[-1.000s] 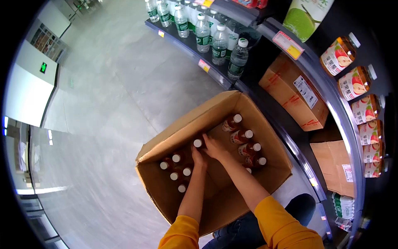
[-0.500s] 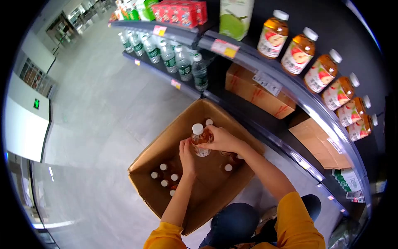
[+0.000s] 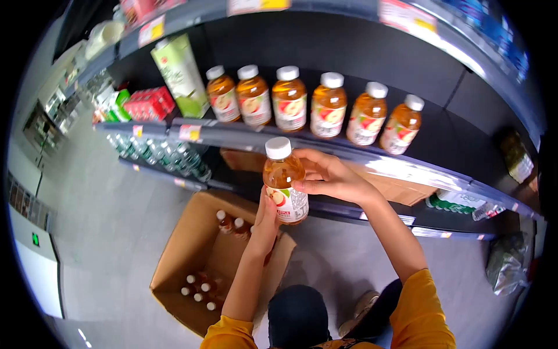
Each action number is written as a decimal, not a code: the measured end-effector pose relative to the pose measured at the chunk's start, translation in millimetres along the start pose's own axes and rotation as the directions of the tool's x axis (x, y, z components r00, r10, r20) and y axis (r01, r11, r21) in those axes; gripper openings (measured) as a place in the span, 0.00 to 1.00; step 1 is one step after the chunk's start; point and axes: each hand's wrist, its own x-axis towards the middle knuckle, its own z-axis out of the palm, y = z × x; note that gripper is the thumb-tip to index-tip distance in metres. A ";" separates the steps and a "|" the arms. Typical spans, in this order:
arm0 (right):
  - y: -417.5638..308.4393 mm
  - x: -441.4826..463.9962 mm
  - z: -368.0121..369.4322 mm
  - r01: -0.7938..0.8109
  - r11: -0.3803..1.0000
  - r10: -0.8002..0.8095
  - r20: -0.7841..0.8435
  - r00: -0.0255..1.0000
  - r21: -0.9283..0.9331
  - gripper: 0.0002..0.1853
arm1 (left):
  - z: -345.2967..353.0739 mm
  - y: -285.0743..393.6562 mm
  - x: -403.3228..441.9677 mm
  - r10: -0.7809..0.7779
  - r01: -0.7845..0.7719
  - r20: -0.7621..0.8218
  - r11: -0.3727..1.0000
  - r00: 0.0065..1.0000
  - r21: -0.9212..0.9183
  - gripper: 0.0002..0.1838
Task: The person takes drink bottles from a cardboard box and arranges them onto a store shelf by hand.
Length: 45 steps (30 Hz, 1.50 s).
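Observation:
An apple juice bottle (image 3: 285, 174) with a white cap and amber contents is held upright in front of the shelf edge. My left hand (image 3: 266, 224) grips its lower left side, fingers partly hidden behind it. From the right, my right hand (image 3: 331, 177) holds the bottle's upper side between thumb and fingers. Below and to the left stands an open cardboard box (image 3: 181, 244), with several more juice bottles (image 3: 203, 288) inside. Behind the held bottle, a row of matching juice bottles (image 3: 289, 107) lines the shelf (image 3: 343, 152).
A green-and-white carton (image 3: 180, 75) and red packs (image 3: 148, 103) stand left of the row. Water bottles (image 3: 165, 154) fill the lower shelf's left part. A brown cardboard carton (image 3: 395, 185) lies under the juice shelf. At the right, a plastic bag (image 3: 507, 264) rests on the floor.
Both hands have lifted the juice bottle up out of the box to the height of the shelf edge. The view has turned right and up, bringing the whole bottle row into sight.

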 end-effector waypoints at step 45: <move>-18.8 -145.7 -195.8 0.091 0.895 -0.353 -0.569 0.743 -0.436 0.29 | 231.7 -66.0 120.2 0.116 -0.227 0.352 0.930 0.929 0.290 0.30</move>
